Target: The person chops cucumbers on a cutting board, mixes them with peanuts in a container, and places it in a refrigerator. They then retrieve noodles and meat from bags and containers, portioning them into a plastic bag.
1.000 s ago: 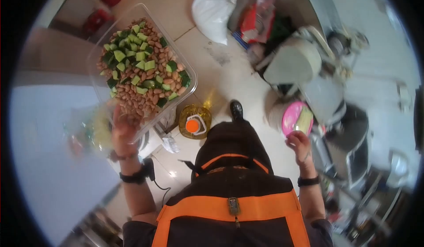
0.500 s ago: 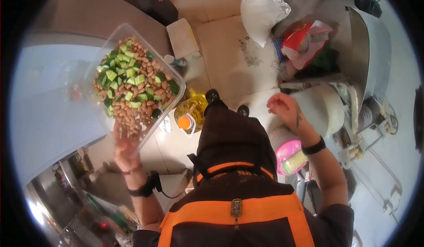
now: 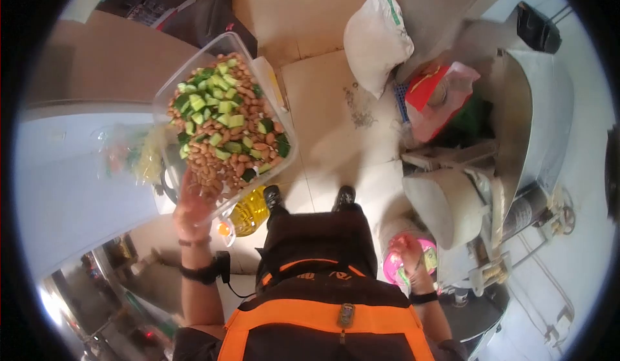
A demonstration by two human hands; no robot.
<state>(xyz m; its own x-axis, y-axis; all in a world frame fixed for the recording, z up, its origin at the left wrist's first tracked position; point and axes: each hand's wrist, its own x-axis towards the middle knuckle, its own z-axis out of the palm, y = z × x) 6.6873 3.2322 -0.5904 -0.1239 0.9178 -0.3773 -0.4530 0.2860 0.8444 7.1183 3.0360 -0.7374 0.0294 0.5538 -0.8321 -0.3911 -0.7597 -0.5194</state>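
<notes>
Left grip [image 3: 196, 196] holds clear container [image 3: 289, 140] of peanuts [image 3: 208, 167] and cucumber [image 3: 223, 108]; cannot tell if right grip [image 3: 405, 247] is closed.

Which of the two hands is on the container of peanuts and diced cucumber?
The left hand, at the near end of the clear container; the right hand is well apart from it, over the pink tub in this view.

Container [image 3: 226, 42]: clear glossy plastic. Floor tiles [image 3: 323, 122]: smooth, faintly glossy. Sack [image 3: 374, 44]: matt, creased.

One tub [image 3: 164, 106], one oil bottle [image 3: 249, 214], two shoes [image 3: 274, 198] [image 3: 345, 196].
</notes>
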